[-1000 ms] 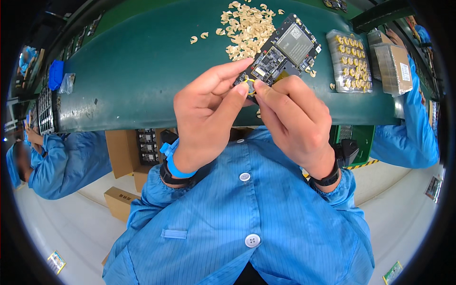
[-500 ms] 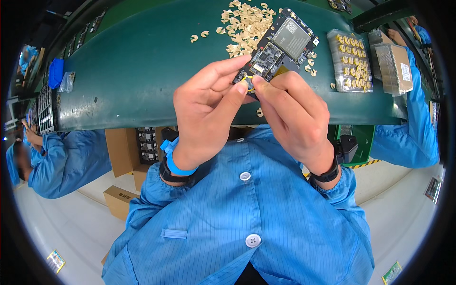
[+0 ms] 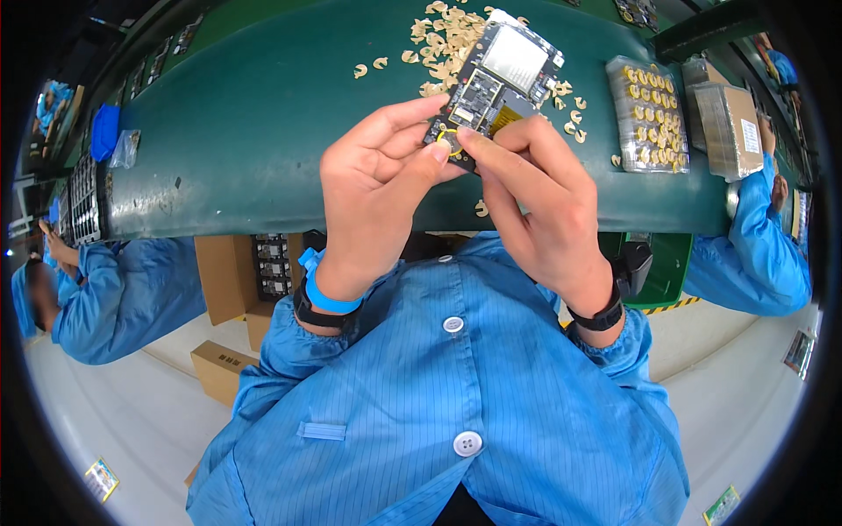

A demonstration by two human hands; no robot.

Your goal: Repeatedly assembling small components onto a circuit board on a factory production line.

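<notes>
Both my hands hold a black circuit board [image 3: 478, 95] at a tilt above the table. It carries a large silver metal shield [image 3: 515, 58] and a smaller framed block of chips. My left hand [image 3: 377, 188] grips the board's lower left edge, its thumb on a thin yellow wire loop [image 3: 445, 138]. My right hand [image 3: 544, 206] is closed at the lower right edge, with its index fingertip on the board beside the loop. The right thumb and other fingers are partly hidden. Behind the board lies a pile of small cream C-shaped pieces [image 3: 436, 44].
On the right stand a clear tray [image 3: 649, 114] with rows of yellow-and-cream pieces and a cardboard stack in plastic [image 3: 724, 131]. A blue bin [image 3: 104, 133] sits far left. Below the green table [image 3: 263, 114] are an open carton [image 3: 221, 279] and a green crate [image 3: 662, 272]. People in blue work on both sides.
The board has shifted slightly left and turned, and its metal shield now reflects bright light. My right index finger has moved a little up and left along the yellow loop.
</notes>
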